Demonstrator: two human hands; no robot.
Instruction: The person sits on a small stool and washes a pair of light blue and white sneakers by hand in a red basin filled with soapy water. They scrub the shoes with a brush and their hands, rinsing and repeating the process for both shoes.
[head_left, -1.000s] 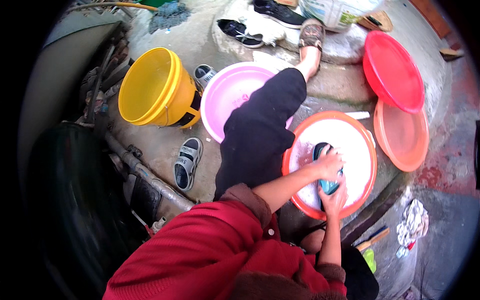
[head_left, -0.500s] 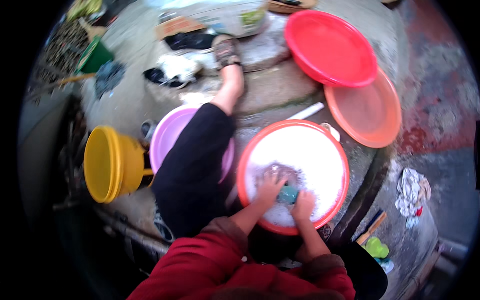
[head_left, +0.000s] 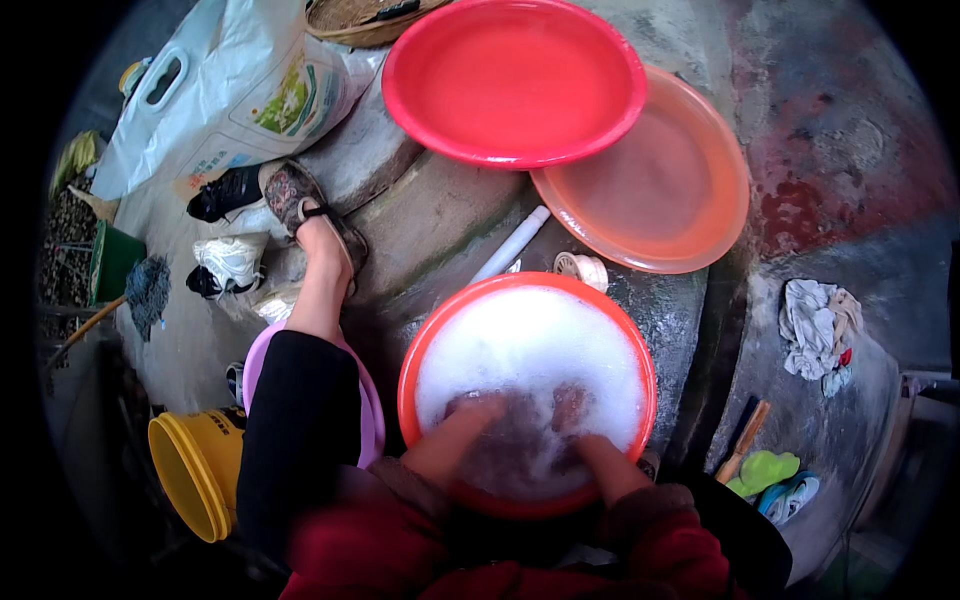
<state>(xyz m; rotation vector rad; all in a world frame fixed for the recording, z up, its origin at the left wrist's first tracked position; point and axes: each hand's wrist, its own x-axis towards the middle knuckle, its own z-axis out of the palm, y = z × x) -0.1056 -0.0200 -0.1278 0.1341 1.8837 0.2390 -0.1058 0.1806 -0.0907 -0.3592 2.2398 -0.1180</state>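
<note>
Here's the orange basin (head_left: 648,370), set close before the body, likely so both arms reach straight in; left hand (head_left: 478,408) and right hand (head_left: 580,442) dip apart into its foam (head_left: 530,330), grip hidden: how far open, or on what, I can't tell. Right of the basin lies a brush (head_left: 745,440), seemingly handy; beyond the basin, a red tub (head_left: 510,162) overlaps a pale orange one (head_left: 700,180).

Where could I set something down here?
Bare floor lies right of the peach basin, above the crumpled cloth; bare stone step, between patterned shoe and white pipe. Crowded: left of the foamy basin, with pink basin, trousered leg and yellow bucket.
</note>
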